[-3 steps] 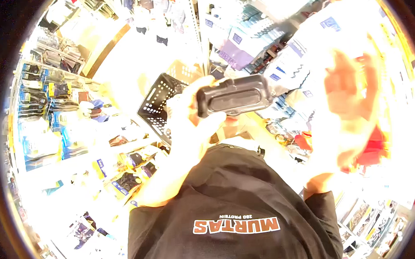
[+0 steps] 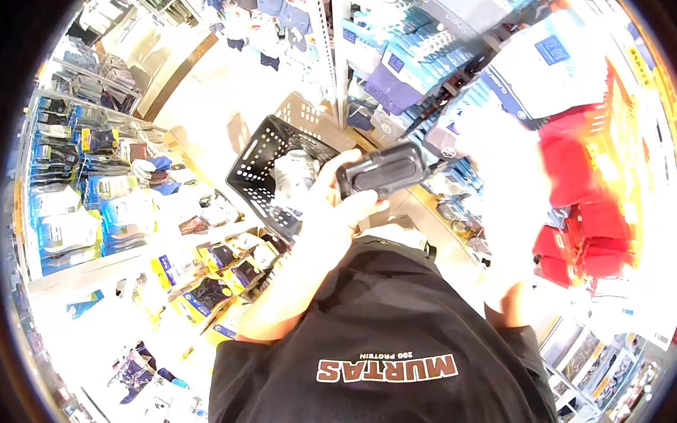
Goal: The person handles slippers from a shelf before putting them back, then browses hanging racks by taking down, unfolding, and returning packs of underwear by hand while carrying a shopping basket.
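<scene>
My left hand (image 2: 349, 200) is closed around a small black case (image 2: 385, 170), rectangular with rounded corners and a recessed oval in its face. The thumb lies along the near edge, while the fingers wrap the left end. Behind this hand, a black perforated shopping basket (image 2: 251, 158) holds a grey-white wrapped item (image 2: 296, 174) whose kind I cannot make out. My right hand (image 2: 504, 150) is washed out by glare, in front of the hanging packs at the right. Its fingers do not show clearly, nor whether anything is in them.
White and blue hanging garment packs (image 2: 553, 51) and purple-fronted packs (image 2: 397, 79) fill the rack ahead and right. Red packs (image 2: 585, 236) hang at the right. Packaged goods (image 2: 103, 197) line the left shelves, with yellow-edged packs (image 2: 207, 294) lower down.
The left hand and black case have shifted slightly right, uncovering more of the basket. My right hand has moved left, away from the red packs. The glare has lessened.
</scene>
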{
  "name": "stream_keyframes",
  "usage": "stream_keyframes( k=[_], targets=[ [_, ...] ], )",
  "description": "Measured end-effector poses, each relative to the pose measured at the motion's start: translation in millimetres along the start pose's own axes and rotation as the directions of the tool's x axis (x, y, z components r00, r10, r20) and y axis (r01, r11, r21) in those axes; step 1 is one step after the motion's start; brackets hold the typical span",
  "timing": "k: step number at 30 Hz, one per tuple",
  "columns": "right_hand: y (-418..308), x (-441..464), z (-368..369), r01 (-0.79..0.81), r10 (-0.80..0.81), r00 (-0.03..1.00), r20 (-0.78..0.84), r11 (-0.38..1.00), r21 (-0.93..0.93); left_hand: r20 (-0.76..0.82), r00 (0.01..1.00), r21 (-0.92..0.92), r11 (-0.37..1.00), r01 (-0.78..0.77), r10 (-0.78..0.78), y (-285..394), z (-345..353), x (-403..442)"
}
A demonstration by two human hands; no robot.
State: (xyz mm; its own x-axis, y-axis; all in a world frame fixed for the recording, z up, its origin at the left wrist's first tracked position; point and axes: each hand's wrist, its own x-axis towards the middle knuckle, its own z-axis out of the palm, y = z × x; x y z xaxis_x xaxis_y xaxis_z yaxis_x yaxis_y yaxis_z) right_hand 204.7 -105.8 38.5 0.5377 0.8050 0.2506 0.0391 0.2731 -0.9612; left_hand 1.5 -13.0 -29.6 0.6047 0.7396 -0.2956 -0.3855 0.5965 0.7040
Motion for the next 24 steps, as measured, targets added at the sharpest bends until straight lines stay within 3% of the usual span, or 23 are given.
stream_keyframes(
  k=[2, 4, 6, 7, 10, 12, 13, 14, 16, 18, 19, 22, 24],
  targets=[
    [38, -16, 0, -0.09, 0.116, 0.987, 0.109, 0.973, -0.215, -0.033, 0.995, -0.035, 0.995, 0.091, -0.092, -23, -14, -1],
    [74, -36, 1, -0.292, 0.302, 0.951, 0.066, 0.948, -0.126, -0.088, 0.986, -0.061, 0.989, 0.137, -0.143, -48, -35, 5],
    [99, -64, -7, -0.419, 0.422, 0.905, 0.06, 0.906, -0.06, -0.115, 0.982, 0.045, 0.987, 0.157, -0.151, -77, -63, 4],
    [106, -73, -11, -0.46, 0.464, 0.884, 0.056, 0.885, -0.08, -0.149, 0.987, 0.213, 0.972, 0.098, -0.067, -90, -72, 5],
    [119, -96, -29, -0.49, 0.508, 0.86, 0.048, 0.848, -0.202, -0.073, 0.988, 0.752, 0.658, -0.035, 0.136, -121, -113, -1],
    [119, -102, -46, -0.495, 0.532, 0.846, 0.032, 0.807, -0.322, -0.063, 0.983, 0.867, 0.498, -0.032, 0.172, -131, -132, -17],
    [119, -105, -56, -0.509, 0.559, 0.829, 0.025, 0.773, -0.378, -0.16, 0.986, 0.89, 0.437, 0.128, 0.037, -128, -137, -28],
    [118, -109, -67, -0.522, 0.585, 0.811, 0.017, 0.735, -0.433, -0.071, 0.994, 0.959, 0.28, 0.045, 0.082, -139, -158, -37],
    [125, -120, -96, -0.492, 0.566, 0.825, 0.009, 0.724, -0.484, 0.017, 0.997, 0.984, 0.174, -0.029, 0.07, -165, -193, -56],
    [126, -127, -119, -0.47, 0.553, 0.833, 0.0, 0.709, -0.526, 0.102, 0.995, 0.964, 0.244, -0.104, 0.019, -178, -207, -83],
    [122, -129, -129, -0.476, 0.568, 0.823, -0.008, 0.682, -0.555, 0.164, 0.986, 0.975, 0.148, -0.164, 0.013, -174, -187, -92],
    [117, -137, -152, -0.502, 0.578, 0.814, -0.048, 0.66, -0.56, 0.048, 0.999, 0.976, 0.212, -0.044, -0.014, -160, -144, -113],
    [123, -145, -166, -0.518, 0.575, 0.815, -0.07, 0.67, -0.532, 0.017, 0.999, 0.987, 0.163, -0.012, -0.03, -160, -134, -126]
  ],
)
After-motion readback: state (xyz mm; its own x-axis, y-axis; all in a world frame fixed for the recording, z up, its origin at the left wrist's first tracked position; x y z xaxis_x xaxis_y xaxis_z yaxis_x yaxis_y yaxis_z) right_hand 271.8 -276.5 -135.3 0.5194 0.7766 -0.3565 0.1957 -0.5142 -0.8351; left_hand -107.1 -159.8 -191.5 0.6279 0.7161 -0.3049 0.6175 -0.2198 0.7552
